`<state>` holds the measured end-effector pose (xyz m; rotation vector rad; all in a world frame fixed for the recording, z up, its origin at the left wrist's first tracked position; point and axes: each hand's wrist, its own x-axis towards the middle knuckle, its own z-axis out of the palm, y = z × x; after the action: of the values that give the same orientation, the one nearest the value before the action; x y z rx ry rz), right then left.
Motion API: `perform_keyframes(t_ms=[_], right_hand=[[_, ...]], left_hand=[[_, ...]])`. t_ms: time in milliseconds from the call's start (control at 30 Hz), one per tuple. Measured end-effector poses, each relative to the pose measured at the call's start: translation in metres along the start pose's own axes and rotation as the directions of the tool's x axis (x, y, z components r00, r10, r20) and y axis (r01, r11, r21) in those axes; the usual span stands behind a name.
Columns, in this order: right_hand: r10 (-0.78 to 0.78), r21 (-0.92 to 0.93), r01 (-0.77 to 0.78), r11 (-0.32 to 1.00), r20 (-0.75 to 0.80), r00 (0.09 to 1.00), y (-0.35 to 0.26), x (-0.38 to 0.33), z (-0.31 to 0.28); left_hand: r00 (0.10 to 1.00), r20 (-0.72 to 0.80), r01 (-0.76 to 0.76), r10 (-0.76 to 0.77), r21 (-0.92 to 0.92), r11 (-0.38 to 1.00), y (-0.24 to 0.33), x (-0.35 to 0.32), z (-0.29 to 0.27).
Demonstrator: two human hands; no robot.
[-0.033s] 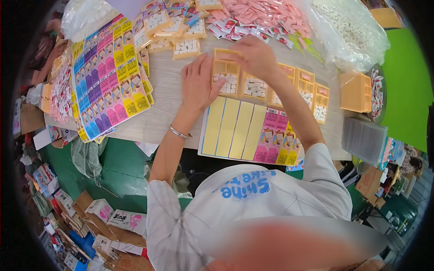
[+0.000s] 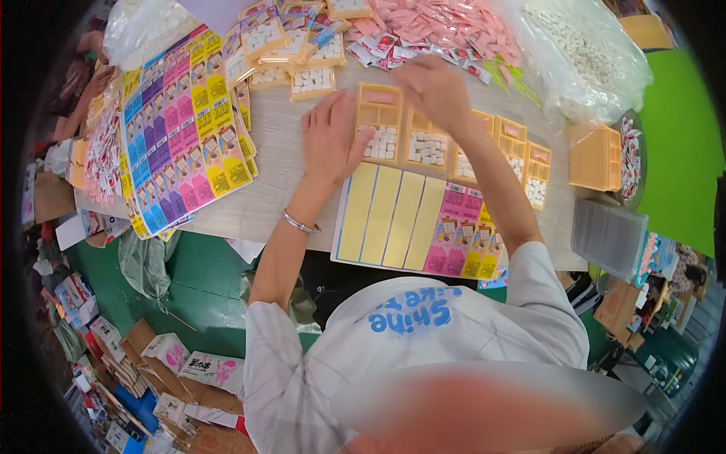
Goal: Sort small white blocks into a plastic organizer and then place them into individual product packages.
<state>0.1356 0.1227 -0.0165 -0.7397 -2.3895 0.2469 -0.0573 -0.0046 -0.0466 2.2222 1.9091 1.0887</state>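
A row of pale orange compartment trays stands on the table, small white blocks in their near compartments. My left hand [image 2: 327, 144] lies at the left end of the row, fingers stretched out, its thumb reaching over the edge of the leftmost tray [image 2: 367, 116]. In that tray's far compartment sits a pink strip packet [image 2: 379, 97]. My right hand [image 2: 439, 94] is above the far edge of the second tray [image 2: 426, 145], near loose red and white sachets [image 2: 387, 45]. Its fingertips are blurred, and whether they hold anything is hidden. My right forearm covers part of the middle trays.
Printed colourful card sheets [image 2: 181, 129] lie to the left; another sheet [image 2: 393, 216] lies before the trays. Filled trays [image 2: 311, 80] are stacked at the back, beside pink packets [image 2: 446, 23]. A clear bag of white blocks [image 2: 578, 60] and stacked empty trays [image 2: 594, 155] stand right.
My right hand has moved slightly right and away from the leftmost tray, uncovering the pink strip packet in its far compartment. My left hand has barely shifted.
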Motion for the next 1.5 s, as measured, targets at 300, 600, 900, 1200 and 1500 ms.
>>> perform_keyframes(t_ms=[300,600,900,1200,1500], right_hand=[[0.256,-0.401,-0.165,0.901,0.183,0.949,0.064,0.027,0.022],[0.456,0.352,-0.389,0.851,-0.132,0.880,0.080,0.008,-0.001],[0.511,0.879,-0.157,-0.450,0.398,0.762,0.076,-0.040,-0.046],[0.464,0.264,-0.499,0.826,0.187,0.866,-0.016,-0.102,-0.122],[0.871,0.538,-0.698,0.472,-0.161,0.464,0.031,-0.219,-0.152]], left_hand=[[0.999,0.035,-0.017,0.012,0.149,0.989,-0.011,0.121,0.053],[0.998,0.055,0.002,-0.026,0.405,0.914,-0.020,0.134,0.068],[0.853,0.470,0.507,-0.227,-0.646,0.571,0.027,0.096,0.028],[0.696,0.703,0.716,-0.145,-0.694,0.075,0.113,0.054,0.037],[0.725,0.685,0.687,-0.072,-0.711,0.152,0.170,0.034,0.076]])
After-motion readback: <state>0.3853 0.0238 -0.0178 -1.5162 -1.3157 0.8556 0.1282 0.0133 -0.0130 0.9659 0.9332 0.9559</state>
